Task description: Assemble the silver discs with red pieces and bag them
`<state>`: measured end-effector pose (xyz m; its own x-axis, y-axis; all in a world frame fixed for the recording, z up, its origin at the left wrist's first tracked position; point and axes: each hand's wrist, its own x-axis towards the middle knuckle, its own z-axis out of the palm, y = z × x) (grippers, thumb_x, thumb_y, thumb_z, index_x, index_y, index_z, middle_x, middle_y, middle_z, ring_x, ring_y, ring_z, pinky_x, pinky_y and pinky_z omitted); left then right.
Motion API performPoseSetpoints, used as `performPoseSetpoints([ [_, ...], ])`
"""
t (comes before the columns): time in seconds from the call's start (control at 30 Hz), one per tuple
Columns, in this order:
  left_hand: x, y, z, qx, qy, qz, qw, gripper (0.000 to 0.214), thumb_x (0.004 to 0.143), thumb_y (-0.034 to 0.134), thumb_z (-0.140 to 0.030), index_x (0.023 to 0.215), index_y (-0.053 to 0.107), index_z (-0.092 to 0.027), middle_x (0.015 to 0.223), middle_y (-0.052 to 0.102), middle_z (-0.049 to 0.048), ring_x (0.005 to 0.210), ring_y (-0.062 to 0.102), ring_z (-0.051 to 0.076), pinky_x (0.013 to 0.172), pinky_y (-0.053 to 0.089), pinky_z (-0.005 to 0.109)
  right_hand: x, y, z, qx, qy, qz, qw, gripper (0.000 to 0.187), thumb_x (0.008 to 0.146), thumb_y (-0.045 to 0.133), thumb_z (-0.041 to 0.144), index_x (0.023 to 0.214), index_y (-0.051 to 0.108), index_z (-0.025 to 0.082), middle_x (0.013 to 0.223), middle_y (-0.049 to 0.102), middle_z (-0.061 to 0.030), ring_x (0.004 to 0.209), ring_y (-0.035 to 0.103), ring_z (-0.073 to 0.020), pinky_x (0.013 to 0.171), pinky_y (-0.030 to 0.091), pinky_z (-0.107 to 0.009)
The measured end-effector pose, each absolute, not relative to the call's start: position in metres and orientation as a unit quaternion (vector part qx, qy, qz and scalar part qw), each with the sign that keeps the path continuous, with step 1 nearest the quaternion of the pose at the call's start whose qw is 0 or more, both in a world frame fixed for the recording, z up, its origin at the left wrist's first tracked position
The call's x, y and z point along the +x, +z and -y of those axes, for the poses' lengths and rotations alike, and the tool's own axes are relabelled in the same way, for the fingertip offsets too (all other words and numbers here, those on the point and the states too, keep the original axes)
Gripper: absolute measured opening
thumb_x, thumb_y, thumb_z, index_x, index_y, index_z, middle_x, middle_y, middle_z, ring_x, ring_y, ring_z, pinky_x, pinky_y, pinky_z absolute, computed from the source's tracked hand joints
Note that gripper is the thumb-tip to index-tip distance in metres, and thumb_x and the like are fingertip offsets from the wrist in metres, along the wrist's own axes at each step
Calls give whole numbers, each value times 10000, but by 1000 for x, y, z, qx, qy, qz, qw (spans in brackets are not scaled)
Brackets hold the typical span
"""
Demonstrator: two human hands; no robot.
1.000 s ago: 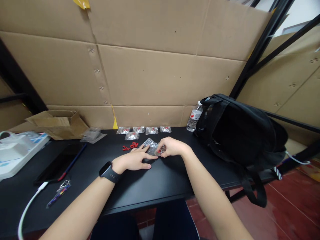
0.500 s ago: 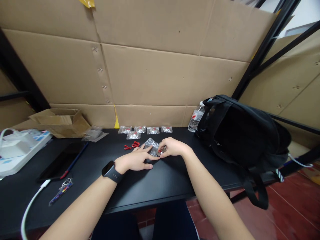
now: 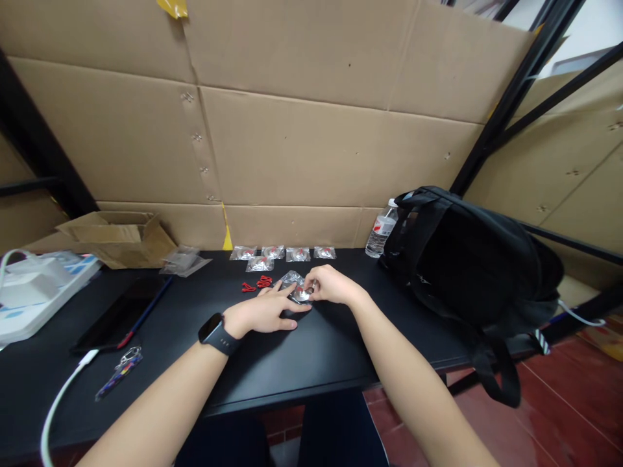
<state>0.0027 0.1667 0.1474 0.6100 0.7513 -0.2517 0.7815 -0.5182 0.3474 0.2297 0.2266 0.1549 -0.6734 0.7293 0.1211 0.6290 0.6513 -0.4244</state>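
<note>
A small clear plastic bag (image 3: 293, 281) lies on the black table (image 3: 302, 353) in the middle. My left hand (image 3: 265, 312), with a black watch on the wrist, lies flat, fingers spread, its fingertips pressing the bag's near edge. My right hand (image 3: 331, 287) is pinched on the bag's right end, where a small round part with red shows inside. Loose red clips (image 3: 257, 283) lie just left of the bag. A row of several filled clear bags (image 3: 282, 254) sits behind, along the cardboard wall.
A black backpack (image 3: 467, 259) fills the table's right side, a water bottle (image 3: 381, 233) beside it. At left are an open cardboard box (image 3: 117, 237), empty bags (image 3: 183, 261), a phone (image 3: 117, 314), a pen, keys (image 3: 119, 364), a white cable and a white-blue box (image 3: 34, 292).
My right hand has shifted slightly left and up along the bag, closing over its end. My left hand stays flat on the table.
</note>
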Motion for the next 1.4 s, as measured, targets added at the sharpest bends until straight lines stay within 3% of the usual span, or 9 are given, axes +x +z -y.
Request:
performPoseSetpoints([
  [0.2,2,147,-167,868,-32,-456,195,607,891,669,-482,1456,455,-545,1707,-33,-52,1538,-97,431,1190,103,692,218,147,-231,-457,68,874,150,267,641,921,350,835,767,248,909,729,-6,836,648,-165,612,343,-229],
  [0.4,1,152,-165,870,-36,-453,192,609,895,664,-477,1461,447,-542,1706,-52,-24,1555,-72,387,1186,108,692,217,143,-233,-435,79,885,148,120,819,804,359,875,778,257,949,729,-18,843,654,-161,606,335,-243],
  [0.7,0,151,-166,880,-23,-439,182,577,884,677,-445,1423,499,-548,1707,-46,-87,1557,-51,410,1186,107,701,202,137,-233,-436,-34,874,211,259,798,831,350,880,635,202,960,666,-21,853,595,-167,673,327,-258],
  [0.83,-2,148,-169,880,3,-447,163,522,856,711,-405,1348,592,-532,1712,71,-84,1555,30,428,1178,118,707,198,133,-238,-446,-55,866,218,161,847,777,287,891,648,201,974,670,-37,883,604,-184,733,366,-274],
  [0.97,-7,147,-174,890,94,-431,115,290,903,615,-311,1138,748,-417,1633,345,-44,1509,251,373,1206,201,605,211,142,-240,-380,41,893,237,251,786,824,320,961,684,208,990,662,-28,848,604,-167,707,403,-250],
  [1.13,-9,143,-184,884,213,-414,41,423,785,512,-65,1110,662,-289,1300,605,40,1261,517,262,1109,368,452,238,150,-246,-310,141,908,244,260,798,684,94,1033,717,200,878,620,2,712,545,-118,699,433,-226],
  [1.2,-8,139,-188,868,234,-438,-9,407,768,553,-71,1117,623,-270,1216,625,51,1215,527,275,1079,360,468,242,147,-250,-326,133,903,246,322,739,663,5,993,728,192,893,612,-5,747,548,-123,717,433,-226],
  [1.3,-7,134,-196,859,240,-451,-40,181,848,610,-187,1013,642,-255,1151,640,55,1166,540,283,1053,339,471,237,139,-254,-332,141,899,248,334,671,760,21,965,725,176,921,611,-18,787,566,-138,736,445,-233],
  [1.4,-9,131,-200,853,251,-457,-27,73,909,599,-273,923,666,-251,1068,673,39,1094,569,264,1017,344,447,229,136,-253,-315,162,896,269,156,728,798,119,857,725,169,894,643,-27,777,587,-141,745,456,-243],
])
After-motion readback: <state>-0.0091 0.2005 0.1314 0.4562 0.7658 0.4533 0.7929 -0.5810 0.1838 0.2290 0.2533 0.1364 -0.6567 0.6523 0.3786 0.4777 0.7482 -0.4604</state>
